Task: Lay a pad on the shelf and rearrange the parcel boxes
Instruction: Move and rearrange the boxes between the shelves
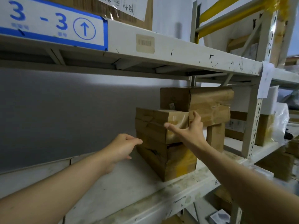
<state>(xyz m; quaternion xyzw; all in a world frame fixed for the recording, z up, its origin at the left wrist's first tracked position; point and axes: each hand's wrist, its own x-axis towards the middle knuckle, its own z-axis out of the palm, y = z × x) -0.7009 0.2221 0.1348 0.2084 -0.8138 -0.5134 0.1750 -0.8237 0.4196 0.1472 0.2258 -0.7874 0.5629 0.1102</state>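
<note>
Head view: a shelf board (113, 188) is seen with a pale flat sheet lying on it, which is judged to be the pad already laid, though this cannot be told for certain. The parcel boxes are gathered toward the right end of the shelf, beside the upright post (252, 123). A stack of boxes (163, 143) stands near the front edge, and a larger taped box (210, 104) rests behind it, raised on a narrow upright box (216, 136). The rearranging is judged to be under way and not finished.

The left hand (123, 146) is held with fingers loosely curled, its fingertips at the left face of the stack; nothing is gripped. The right hand (189, 128) is spread wide, thumb out, against the front top corner of the stack, and nothing is grasped by it either.

Open room is left along the whole left part of the shelf, up to the back wall. Headroom is limited by the beam above (161, 50), and the front edge lies close under the stack.
</note>
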